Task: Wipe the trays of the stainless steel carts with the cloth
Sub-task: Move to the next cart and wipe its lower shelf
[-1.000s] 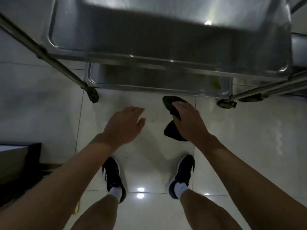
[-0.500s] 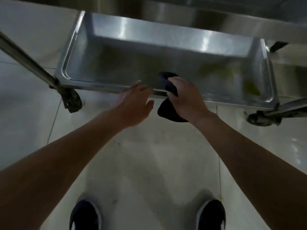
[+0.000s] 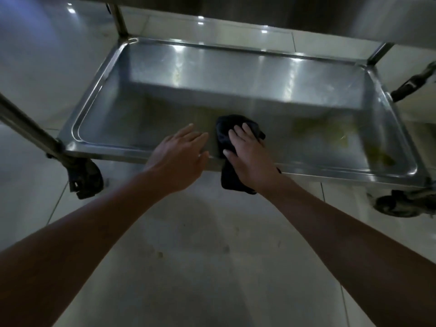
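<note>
The right hand (image 3: 250, 159) pressed flat, fingers spread, on the dark cloth (image 3: 226, 135) draped over the tray's (image 3: 132, 152) near rim. At nine o'clock, the left hand (image 3: 179, 153) hovered with straight fingers. Yellowish smears (image 3: 368, 149) lay at three o'clock.

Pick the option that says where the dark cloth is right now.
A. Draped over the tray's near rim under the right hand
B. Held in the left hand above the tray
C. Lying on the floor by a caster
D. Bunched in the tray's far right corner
A: the right hand lies on the dark cloth, which hangs over the near rim of the tray, while the left hand holds nothing.
</note>
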A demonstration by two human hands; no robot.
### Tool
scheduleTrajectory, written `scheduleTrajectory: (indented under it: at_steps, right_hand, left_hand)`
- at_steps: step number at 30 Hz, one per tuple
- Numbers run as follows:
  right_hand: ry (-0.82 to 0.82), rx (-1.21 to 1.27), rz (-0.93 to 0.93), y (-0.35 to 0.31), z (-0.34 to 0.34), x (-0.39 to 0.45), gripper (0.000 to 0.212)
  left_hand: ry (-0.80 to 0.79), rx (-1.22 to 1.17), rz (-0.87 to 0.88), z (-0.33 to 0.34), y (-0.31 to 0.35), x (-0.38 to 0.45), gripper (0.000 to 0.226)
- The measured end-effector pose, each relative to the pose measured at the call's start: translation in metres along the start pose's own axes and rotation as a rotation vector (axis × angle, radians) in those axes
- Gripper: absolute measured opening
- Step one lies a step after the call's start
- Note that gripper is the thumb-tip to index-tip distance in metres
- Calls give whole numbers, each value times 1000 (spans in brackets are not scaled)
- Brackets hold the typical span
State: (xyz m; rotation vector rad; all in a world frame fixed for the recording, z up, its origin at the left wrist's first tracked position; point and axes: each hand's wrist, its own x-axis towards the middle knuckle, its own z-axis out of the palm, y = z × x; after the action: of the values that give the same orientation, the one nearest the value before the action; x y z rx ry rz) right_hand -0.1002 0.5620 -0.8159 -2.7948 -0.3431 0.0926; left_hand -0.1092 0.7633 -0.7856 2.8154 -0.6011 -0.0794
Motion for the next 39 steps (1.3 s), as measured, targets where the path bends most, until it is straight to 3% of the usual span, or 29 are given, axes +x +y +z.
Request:
scheduleTrajectory:
  at_steps: [6,14,23,30,39]
  right_hand:
    - [57,-177,8,-1,14,15,59]
    - [55,-127,29,10,18,64,59]
    - [81,-130,-15,28,14,86,58]
    - [98,-117,61,78,0,80,58]
    - [140,-195,166,161,-26,52,58]
  left_hand:
    - [-22,28,25,-2,3,19,37]
    - [32,-1,32,9,-7,33,26]
    - [26,52,34,17,12,54,36]
    - [31,51,2,24,36,73,38]
    - [9,13,115,48,105,106,38]
